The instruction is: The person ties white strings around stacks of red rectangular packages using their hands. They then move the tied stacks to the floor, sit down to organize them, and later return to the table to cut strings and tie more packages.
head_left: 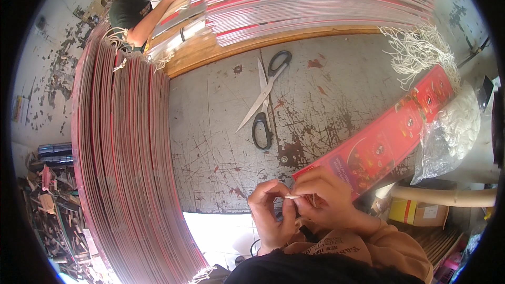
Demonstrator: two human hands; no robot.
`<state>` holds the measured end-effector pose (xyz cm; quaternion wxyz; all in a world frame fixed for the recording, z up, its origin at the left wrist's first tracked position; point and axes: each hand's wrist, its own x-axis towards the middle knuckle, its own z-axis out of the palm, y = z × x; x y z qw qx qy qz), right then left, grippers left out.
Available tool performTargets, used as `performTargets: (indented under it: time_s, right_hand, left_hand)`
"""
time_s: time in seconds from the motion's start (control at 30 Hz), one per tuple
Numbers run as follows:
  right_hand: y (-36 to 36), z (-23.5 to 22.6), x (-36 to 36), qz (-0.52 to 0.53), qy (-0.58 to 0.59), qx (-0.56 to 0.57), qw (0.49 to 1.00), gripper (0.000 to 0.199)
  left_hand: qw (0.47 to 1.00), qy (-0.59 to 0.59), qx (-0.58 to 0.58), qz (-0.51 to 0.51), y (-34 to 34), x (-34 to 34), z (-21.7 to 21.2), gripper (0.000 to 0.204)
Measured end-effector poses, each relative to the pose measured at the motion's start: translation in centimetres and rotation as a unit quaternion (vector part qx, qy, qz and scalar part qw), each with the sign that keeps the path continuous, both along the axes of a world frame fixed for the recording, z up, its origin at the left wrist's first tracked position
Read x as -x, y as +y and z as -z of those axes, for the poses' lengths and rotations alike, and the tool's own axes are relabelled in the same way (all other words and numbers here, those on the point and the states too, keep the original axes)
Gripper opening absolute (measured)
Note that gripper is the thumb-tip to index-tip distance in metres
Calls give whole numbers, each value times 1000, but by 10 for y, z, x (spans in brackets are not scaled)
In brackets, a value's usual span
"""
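Note:
Close to my body at the table's front edge, my left hand and my right hand meet, both with fingers pinched. Between their fingertips is a short bit of white cord; the rest of it is hidden by the fingers. A long, flat red printed piece, like folded card, lies slantwise under and beyond my right hand. Farther off on the table rests a pair of scissors with black handles, blades spread apart.
Tall rows of flat red-edged pieces stand at left and along the far side. Loose white cords hang at far right, above a clear plastic bag of white cord. A yellow box sits lower right. Another person works at far left.

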<state>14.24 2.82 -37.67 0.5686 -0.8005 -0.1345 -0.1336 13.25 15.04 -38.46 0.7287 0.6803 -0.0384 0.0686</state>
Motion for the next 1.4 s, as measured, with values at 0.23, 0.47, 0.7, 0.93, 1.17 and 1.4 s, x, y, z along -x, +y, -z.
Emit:
performTargets:
  time_s: [0.23,0.47,0.7,0.93,1.17,1.4]
  right_hand:
    - [-9,-2,-4,-85,112,-145,979,18]
    - [-17,-8,-2,-90,171,-155,969,14]
    - [-12,-13,-1,-63,261,-229,936,34]
    - [-15,-10,-1,-65,261,-260,927,32]
    - [-10,-17,-5,-56,116,-136,982,25]
    - [18,-49,-22,-144,-73,-164,973,30]
  left_hand:
    - [999,-36,-6,27,6,-4,6,29]
    - [998,-43,32,-15,0,-3,2,13]
    - [997,-64,34,-38,6,-6,9,14]
    - [997,-6,33,-63,7,-9,5,27]
    - [999,-7,-39,-25,3,21,31,64]
    - [961,-30,-274,36,19,35,19,64]
